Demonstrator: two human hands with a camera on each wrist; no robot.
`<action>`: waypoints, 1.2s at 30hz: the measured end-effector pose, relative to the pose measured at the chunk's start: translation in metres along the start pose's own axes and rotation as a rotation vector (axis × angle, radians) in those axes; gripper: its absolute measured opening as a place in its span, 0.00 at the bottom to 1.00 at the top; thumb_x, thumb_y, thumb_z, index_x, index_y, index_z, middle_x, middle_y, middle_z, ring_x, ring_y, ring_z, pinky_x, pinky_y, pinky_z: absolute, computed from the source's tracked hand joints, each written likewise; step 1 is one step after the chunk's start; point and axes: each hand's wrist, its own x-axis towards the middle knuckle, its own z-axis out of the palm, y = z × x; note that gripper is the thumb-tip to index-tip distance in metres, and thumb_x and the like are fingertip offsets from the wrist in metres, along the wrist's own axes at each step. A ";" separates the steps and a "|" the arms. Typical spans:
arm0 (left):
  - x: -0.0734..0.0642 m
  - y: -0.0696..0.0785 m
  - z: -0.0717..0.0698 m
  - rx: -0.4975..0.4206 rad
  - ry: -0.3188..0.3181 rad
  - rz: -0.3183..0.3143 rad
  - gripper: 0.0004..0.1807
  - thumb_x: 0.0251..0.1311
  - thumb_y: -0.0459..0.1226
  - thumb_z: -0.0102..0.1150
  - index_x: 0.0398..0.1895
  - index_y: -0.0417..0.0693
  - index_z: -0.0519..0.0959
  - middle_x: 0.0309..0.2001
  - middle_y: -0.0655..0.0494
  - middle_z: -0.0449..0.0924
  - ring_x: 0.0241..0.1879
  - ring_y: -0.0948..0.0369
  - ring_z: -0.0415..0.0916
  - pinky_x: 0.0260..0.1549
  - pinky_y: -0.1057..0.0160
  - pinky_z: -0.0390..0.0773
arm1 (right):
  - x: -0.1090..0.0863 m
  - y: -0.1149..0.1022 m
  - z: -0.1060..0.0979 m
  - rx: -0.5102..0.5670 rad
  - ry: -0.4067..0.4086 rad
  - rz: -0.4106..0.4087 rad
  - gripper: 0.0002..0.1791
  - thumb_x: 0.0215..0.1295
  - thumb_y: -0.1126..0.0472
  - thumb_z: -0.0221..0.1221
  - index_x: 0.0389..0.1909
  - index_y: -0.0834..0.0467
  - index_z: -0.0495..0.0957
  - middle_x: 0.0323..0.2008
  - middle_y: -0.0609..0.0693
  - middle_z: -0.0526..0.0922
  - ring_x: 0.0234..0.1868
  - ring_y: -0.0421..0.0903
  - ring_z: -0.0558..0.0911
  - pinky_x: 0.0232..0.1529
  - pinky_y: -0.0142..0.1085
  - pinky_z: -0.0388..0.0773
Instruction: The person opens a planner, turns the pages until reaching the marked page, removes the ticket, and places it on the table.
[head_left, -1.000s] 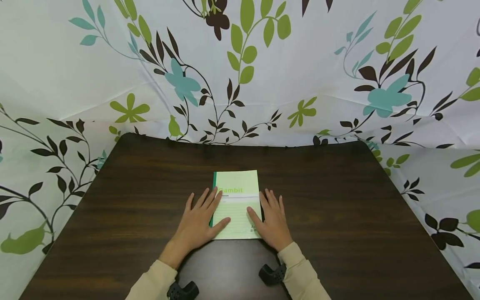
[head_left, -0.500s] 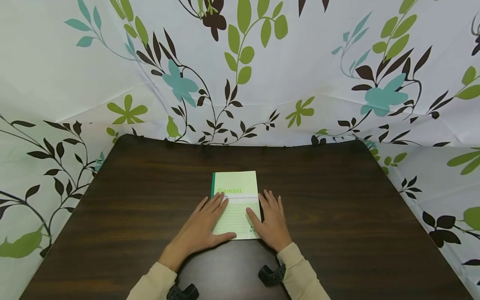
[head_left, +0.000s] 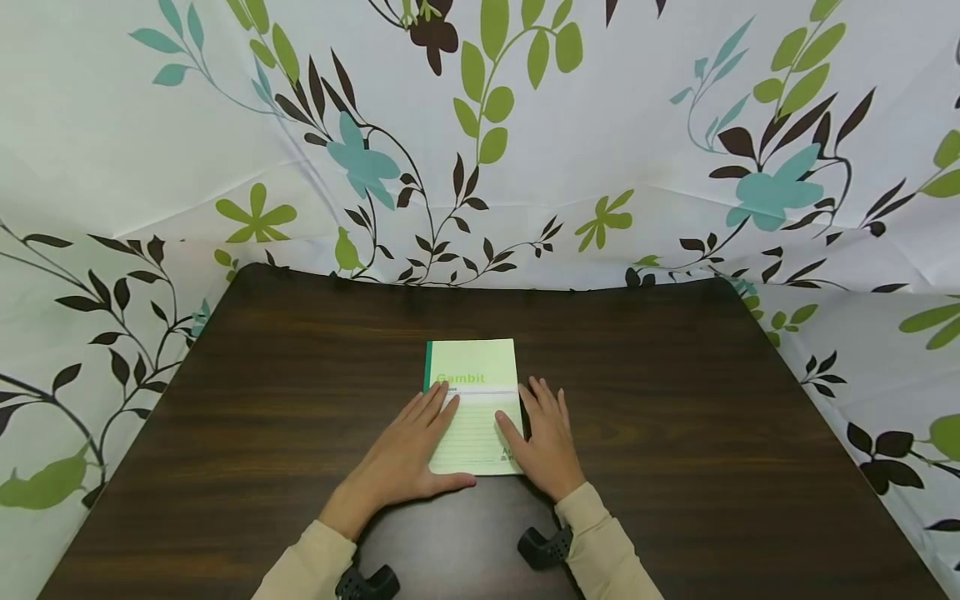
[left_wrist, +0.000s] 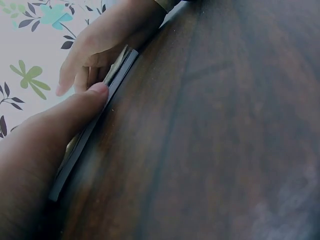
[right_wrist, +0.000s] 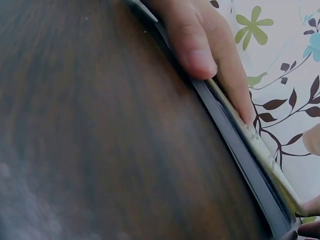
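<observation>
A pale green notebook with a darker green spine and "Gambit" on its cover lies closed on the dark wooden table. My left hand rests over its left side, fingers straight on the cover, the thumb stretched along the near edge. In the left wrist view that thumb lies right at the notebook's edge. At the notebook's right edge is my right hand, its fingers extended beside it and its thumb on the cover. The right wrist view shows the left hand at the far end of the notebook.
The dark wooden table spreads out around the notebook. Behind and beside it hangs a white cloth printed with leaves and flowers. Black wrist cameras sit under both cuffs.
My left hand has slid rightward further onto the cover, its thumb dropping from the cover to the near edge. The right hand and the notebook stay in place.
</observation>
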 end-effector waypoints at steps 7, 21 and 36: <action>0.000 0.000 0.000 -0.005 0.005 -0.001 0.61 0.59 0.75 0.53 0.81 0.39 0.57 0.82 0.41 0.46 0.82 0.50 0.43 0.77 0.50 0.53 | -0.001 -0.001 0.000 0.015 0.018 0.015 0.36 0.75 0.43 0.58 0.67 0.70 0.74 0.74 0.67 0.65 0.79 0.64 0.58 0.78 0.62 0.39; -0.001 0.000 -0.001 0.001 0.009 0.005 0.60 0.61 0.74 0.52 0.81 0.39 0.56 0.82 0.41 0.46 0.82 0.50 0.43 0.77 0.50 0.52 | -0.003 -0.005 0.001 0.092 0.052 0.018 0.35 0.75 0.46 0.59 0.70 0.69 0.71 0.76 0.68 0.62 0.79 0.64 0.56 0.77 0.63 0.39; -0.003 -0.002 -0.001 -0.061 0.049 -0.018 0.37 0.79 0.54 0.47 0.79 0.39 0.60 0.81 0.42 0.53 0.81 0.50 0.48 0.77 0.48 0.52 | 0.001 -0.014 0.008 0.276 0.344 0.009 0.09 0.67 0.66 0.68 0.44 0.68 0.86 0.50 0.62 0.87 0.58 0.62 0.82 0.74 0.64 0.55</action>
